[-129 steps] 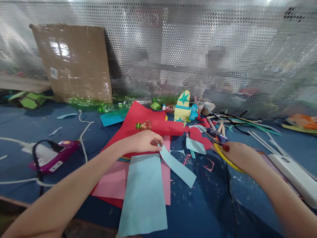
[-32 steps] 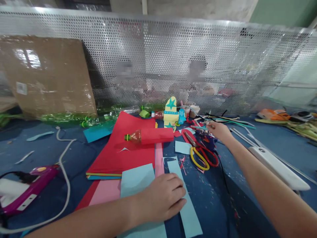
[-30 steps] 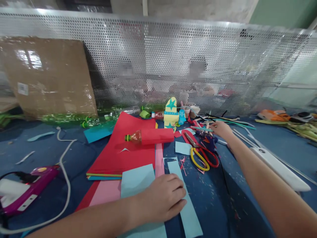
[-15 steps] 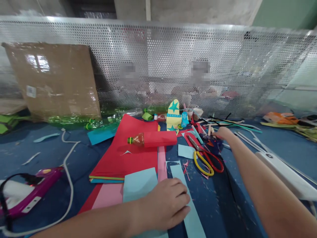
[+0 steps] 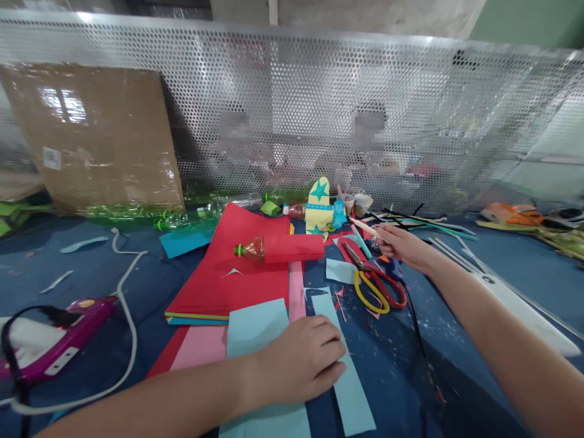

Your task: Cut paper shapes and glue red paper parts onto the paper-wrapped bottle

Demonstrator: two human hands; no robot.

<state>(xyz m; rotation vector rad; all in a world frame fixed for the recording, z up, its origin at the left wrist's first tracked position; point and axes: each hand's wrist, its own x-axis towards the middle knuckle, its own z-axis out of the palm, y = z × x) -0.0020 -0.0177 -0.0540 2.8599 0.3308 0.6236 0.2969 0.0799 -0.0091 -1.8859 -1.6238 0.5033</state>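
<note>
My left hand [image 5: 310,359] lies palm down with slightly bent fingers on a light blue sheet [image 5: 255,322]. Its fingertips reach the edge of a light blue paper strip [image 5: 349,383]. Pinched in my right hand [image 5: 401,244] is a slim white pen [image 5: 365,227], its narrow end pointing left. Below that hand are scissors [image 5: 374,286] with one yellow and one red handle, lying open. A plastic bottle with a green cap [image 5: 250,249], wrapped in red paper [image 5: 294,248], lies on a stack of red paper [image 5: 246,286].
A yellow star-decorated paper piece [image 5: 319,204] stands at the back, near green bottles [image 5: 123,213]. Behind runs a perforated metal screen [image 5: 296,109], with a cardboard sheet [image 5: 100,134] on the left. A purple power strip [image 5: 68,328] and white cable [image 5: 130,322] lie left.
My right hand has come away from the dark blue bundle, moving slightly left, and now holds the white pen. My left hand stays on the paper. The view has shifted slightly.
</note>
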